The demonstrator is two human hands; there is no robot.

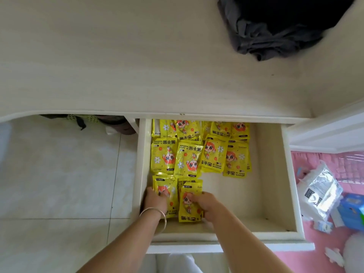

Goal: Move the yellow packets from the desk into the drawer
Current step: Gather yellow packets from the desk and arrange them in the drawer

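Both hands reach down into the open drawer (275,174). The left hand (155,200) presses on a yellow packet (167,191) in the near left corner, fingers curled over it. The right hand (204,201) grips the neighbouring packet (189,211), fingers closed on its right edge. More yellow packets (199,150) lie in rows farther back. The desk (118,66) holds only dark cloth (275,30) at far right.
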